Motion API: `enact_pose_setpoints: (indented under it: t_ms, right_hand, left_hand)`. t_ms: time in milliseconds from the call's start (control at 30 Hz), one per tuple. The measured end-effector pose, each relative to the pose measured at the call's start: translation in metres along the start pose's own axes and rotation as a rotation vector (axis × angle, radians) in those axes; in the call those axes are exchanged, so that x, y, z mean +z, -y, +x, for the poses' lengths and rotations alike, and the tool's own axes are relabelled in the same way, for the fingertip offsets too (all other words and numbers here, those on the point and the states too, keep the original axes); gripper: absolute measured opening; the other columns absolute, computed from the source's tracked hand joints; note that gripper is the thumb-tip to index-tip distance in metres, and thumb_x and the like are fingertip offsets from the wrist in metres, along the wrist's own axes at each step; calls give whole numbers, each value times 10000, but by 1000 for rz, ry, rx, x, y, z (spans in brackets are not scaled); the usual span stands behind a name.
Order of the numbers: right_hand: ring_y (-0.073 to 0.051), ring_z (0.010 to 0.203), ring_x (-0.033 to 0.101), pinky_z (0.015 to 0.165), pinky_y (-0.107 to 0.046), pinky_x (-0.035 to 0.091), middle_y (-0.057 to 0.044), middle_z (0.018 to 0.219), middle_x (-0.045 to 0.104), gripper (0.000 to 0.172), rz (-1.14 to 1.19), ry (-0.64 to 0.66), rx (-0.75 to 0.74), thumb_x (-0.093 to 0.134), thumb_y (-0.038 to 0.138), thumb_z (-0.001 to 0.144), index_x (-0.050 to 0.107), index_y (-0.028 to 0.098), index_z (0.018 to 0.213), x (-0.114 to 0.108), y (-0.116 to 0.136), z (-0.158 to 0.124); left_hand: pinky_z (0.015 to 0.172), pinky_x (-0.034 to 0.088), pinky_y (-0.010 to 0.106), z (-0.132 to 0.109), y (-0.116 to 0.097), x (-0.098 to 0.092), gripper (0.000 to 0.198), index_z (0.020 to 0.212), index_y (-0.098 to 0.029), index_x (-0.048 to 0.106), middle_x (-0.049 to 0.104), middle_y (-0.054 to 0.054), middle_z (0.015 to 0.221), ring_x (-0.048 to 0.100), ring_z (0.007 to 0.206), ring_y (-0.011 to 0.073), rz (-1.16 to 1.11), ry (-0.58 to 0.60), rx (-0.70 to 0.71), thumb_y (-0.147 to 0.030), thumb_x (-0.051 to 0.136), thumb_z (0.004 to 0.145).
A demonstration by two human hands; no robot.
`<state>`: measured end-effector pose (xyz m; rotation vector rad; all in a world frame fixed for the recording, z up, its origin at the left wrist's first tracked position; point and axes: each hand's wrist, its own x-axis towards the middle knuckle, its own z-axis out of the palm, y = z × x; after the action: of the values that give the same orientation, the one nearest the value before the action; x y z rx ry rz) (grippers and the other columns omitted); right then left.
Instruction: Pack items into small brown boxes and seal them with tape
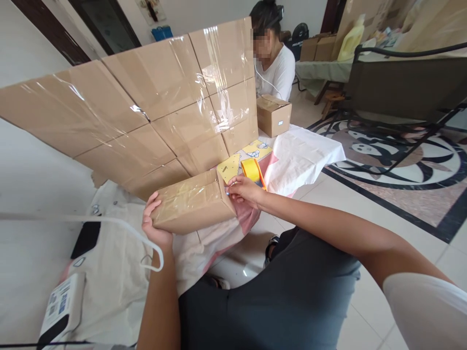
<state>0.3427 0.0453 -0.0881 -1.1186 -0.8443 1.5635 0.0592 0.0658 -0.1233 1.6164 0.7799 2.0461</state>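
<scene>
A taped cardboard box [189,199] lies on the cloth-covered table in front of me. My left hand [155,221] grips its left end, with fingers over the top edge and the palm against the side. At the opposite end, my right hand [244,191] has its fingers curled together against the box's end face. A small blue-and-white label [227,191] shows at those fingertips, partly hidden by them. Just behind my right hand stands a roll of yellow tape [250,170] with an orange edge.
A tall taped cardboard panel [175,97] stands behind the box. Beyond it sits a person [278,73] near another labelled box [274,115]. A white device [62,306] lies at lower left, with a white bent rod [142,238] above. A folding chair [397,92] stands right.
</scene>
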Motion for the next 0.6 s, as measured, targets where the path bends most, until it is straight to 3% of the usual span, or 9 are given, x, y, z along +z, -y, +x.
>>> enact_pose_setpoints:
  t_ms: [67,167,300,433,533,600]
  right_hand:
    - [-82,533,519,486,-182,356,48,608,609,150,-61,-5,-121,757,167,730,614,183,773,-2,-7,3]
    - [-145,738,634,721,-271,495,-25,765,708,89,-206,-11,-405,743,249,748,709,171,724,-5,-19,3]
    - [-216,862,658,835,-356,493,-82,859,711,351,-371,15,-628,639,447,876,720,178,665,-6,-34,1]
    - [-217,923,644,887,-352,474,-86,907,669,571,-459,-12,-595,527,598,935,641,179,564,-2,-40,3]
    - [-211,952,632,921,-334,470,-76,921,652,600,-440,-21,-564,516,659,919,595,184,560,-1,-40,4]
    - [-196,867,621,865,-329,490,-59,855,619,601,-404,-27,-509,511,661,920,535,191,546,1,-40,5]
  left_hand:
    - [1197,300,519,0,0,-2,405,982,-94,636,614,169,1377,500,1360,280,0,-6,-14,-248,263,947]
    - [1195,322,495,-2,0,-6,380,963,-139,674,628,109,1384,499,1370,288,-15,-43,-93,-350,361,920]
    - [1199,324,491,-5,8,-12,339,896,-211,733,649,32,1371,483,1391,317,-25,-131,-240,-419,469,851]
    - [1217,291,519,-4,19,-12,312,882,-225,747,623,28,1410,428,1432,351,-64,-116,-261,-449,535,836]
    - [1218,283,542,-5,16,-9,317,916,-222,733,589,33,1455,410,1447,356,-48,-100,-256,-443,517,843]
    - [1202,313,549,-6,10,-6,349,950,-215,712,575,49,1470,428,1436,352,46,-93,-218,-445,466,860]
